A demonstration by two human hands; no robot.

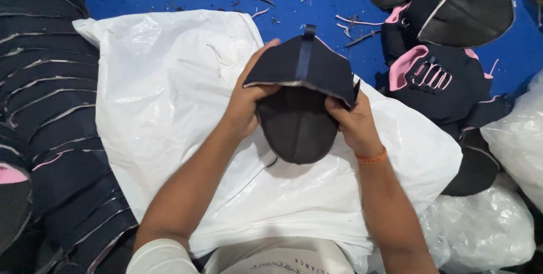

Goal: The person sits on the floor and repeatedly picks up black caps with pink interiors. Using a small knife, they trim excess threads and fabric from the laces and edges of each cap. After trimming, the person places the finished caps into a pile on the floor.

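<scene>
Your left hand (246, 104) and right hand (349, 120) both grip one dark shoe upper (300, 98) over the white plastic sheet (169, 110) on your lap. A stack of uppers (51, 110) lies at your left, a looser pile (447, 76) at your right; I judge the work partway through.

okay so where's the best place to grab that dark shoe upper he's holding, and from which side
Grip the dark shoe upper by its two side edges, from left and right, as the left hand and right hand do now. It is soft and floppy; holding both sides likely keeps it spread open.
</scene>
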